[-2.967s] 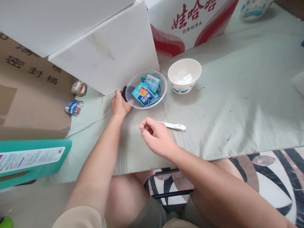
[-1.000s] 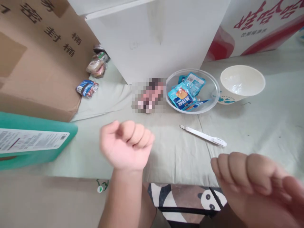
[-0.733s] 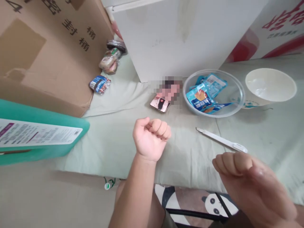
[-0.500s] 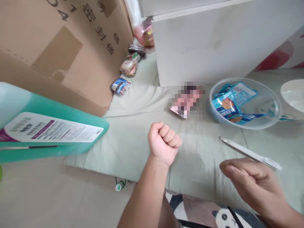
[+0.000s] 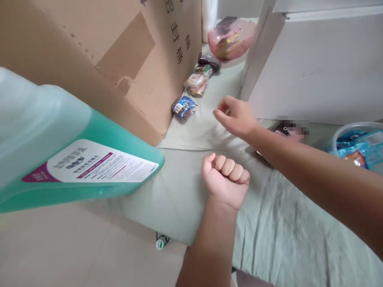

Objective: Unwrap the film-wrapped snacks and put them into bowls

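My left hand (image 5: 226, 177) rests palm up in a loose fist on the pale green cloth, with nothing seen in it. Stretched across the cloth from the right, my right hand (image 5: 237, 115) hovers with curled fingers and a gap between thumb and forefinger, holding nothing. Left of it lies a small blue snack packet (image 5: 184, 108). Behind that packet are clear-wrapped snacks (image 5: 198, 79) and a dark wrapped item (image 5: 209, 61) against the box. A dark flat package (image 5: 283, 129), partly blurred out, is half hidden behind my right forearm.
A large cardboard box (image 5: 143, 71) and a jug of green liquid (image 5: 119, 131) stand at left. A pink clear bowl (image 5: 230, 44) sits at the back, beside a white panel (image 5: 314, 71). At right, a clear tub (image 5: 336, 139) holds blue packets. The cloth's edge drops to the floor.
My right hand has moved from the lower right, near a white cutter-like tool, to the left towards the snack packets. The view has turned left. My left hand stays a fist.
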Demonstrator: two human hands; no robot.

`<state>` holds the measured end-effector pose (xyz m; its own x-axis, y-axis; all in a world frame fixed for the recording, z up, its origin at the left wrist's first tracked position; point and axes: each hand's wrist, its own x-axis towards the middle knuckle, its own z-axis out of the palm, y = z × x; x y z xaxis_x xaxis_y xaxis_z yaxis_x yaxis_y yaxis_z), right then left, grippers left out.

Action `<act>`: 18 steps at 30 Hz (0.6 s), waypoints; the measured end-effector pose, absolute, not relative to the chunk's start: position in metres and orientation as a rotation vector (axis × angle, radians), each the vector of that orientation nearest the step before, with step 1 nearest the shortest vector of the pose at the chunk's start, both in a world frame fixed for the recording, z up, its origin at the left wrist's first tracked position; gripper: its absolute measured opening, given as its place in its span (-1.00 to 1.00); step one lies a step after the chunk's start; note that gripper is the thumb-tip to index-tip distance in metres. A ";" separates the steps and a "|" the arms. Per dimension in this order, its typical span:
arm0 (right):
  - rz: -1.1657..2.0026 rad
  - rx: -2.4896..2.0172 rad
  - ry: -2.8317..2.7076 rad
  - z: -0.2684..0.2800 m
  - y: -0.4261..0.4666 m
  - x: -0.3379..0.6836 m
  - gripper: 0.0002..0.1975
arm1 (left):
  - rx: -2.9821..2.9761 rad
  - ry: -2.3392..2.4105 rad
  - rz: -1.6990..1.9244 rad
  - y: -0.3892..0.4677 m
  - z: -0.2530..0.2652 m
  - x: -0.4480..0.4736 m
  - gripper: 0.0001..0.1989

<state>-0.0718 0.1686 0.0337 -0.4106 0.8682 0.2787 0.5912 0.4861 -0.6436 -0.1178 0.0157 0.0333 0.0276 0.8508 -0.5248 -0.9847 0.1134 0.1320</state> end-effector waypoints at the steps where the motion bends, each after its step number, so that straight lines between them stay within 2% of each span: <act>1: 0.596 -1.165 -2.223 0.030 0.179 -0.089 -0.84 | -0.283 0.568 1.449 0.016 0.033 -0.120 -0.48; 4: 0.603 -1.202 -2.390 0.020 0.199 -0.141 -0.38 | -0.236 0.628 1.451 0.016 0.032 -0.126 -0.46; 6: 0.642 -1.255 -2.461 0.015 0.207 -0.168 -0.22 | -0.226 0.642 1.457 0.015 0.031 -0.128 -0.45; 8: 0.653 -1.264 -2.512 0.010 0.211 -0.187 -0.22 | -0.231 0.644 1.461 0.013 0.032 -0.129 -0.45; 12: 0.573 -1.244 -2.535 0.010 0.203 -0.188 -0.34 | -0.233 0.624 1.465 0.009 0.034 -0.130 -0.47; 18: 0.515 -1.118 -2.337 0.046 0.118 -0.061 -0.42 | -0.132 0.525 1.499 -0.001 0.039 -0.130 -0.49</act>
<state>-0.0612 0.1181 0.0463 -0.5409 0.7967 0.2696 0.6097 0.5922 -0.5268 -0.1298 -0.0014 0.0395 -0.0159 0.9123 -0.4092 -0.9682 0.0881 0.2341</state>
